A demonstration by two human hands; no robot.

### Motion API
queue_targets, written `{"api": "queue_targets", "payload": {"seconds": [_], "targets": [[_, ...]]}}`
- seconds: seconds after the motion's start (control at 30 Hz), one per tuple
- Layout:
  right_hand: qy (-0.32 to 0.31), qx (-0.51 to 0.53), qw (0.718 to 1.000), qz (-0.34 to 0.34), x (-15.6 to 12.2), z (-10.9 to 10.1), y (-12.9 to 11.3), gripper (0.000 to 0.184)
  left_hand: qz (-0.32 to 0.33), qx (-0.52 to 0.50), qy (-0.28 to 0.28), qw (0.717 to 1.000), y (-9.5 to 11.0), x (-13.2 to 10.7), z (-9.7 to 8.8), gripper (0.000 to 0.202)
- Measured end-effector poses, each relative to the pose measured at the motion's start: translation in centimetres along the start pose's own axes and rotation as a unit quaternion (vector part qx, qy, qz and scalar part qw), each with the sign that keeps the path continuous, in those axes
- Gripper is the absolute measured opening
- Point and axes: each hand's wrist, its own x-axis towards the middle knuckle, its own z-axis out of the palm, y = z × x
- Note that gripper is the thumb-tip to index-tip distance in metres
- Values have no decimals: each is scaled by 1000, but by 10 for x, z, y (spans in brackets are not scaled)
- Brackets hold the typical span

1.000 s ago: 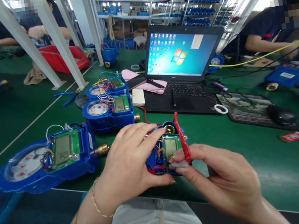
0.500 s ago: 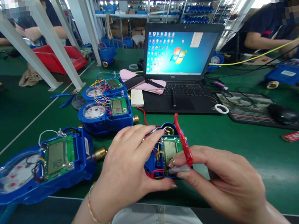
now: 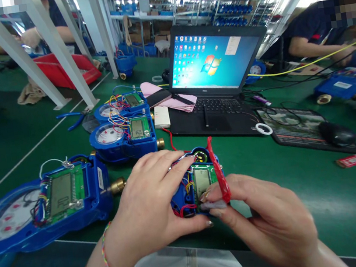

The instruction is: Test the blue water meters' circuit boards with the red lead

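My left hand (image 3: 148, 195) is wrapped over the left side of a blue water meter (image 3: 180, 195), gripping its open housing. Inside that housing are a green circuit board with a small display (image 3: 202, 178), coloured wires and a round part at the top. Between the thumb and fingers of my right hand (image 3: 271, 217) is a grey piece (image 3: 213, 204), pressed at the board's lower edge. A strip wrapped in red tape (image 3: 219, 172) rises beside my right fingers. Whether the strip joins the grey piece is hidden by the fingers.
Several opened blue meters (image 3: 73, 192) stand at left, brass ends pointing right. Behind the hands lies a laptop (image 3: 218, 66), with a white box (image 3: 161, 117) beside it. A mouse (image 3: 337, 134) and a red-and-white packet (image 3: 350, 161) are at right. Co-workers sit on both sides.
The view has shifted slightly, so the meters at left appear a little further left. Both hands keep nearly the same hold on the meter and the grey piece.
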Motion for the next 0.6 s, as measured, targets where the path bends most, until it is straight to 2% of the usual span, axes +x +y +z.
{"api": "queue_targets", "payload": {"seconds": [0.4,0.6], "targets": [[-1,-3,1000,-20,0,2,0,9,-7,-12,22,1000,-1,3,-1,69],[12,-23,997,-69,1,5,9,8,-9,-2,31,999,3,4,-4,73]]}}
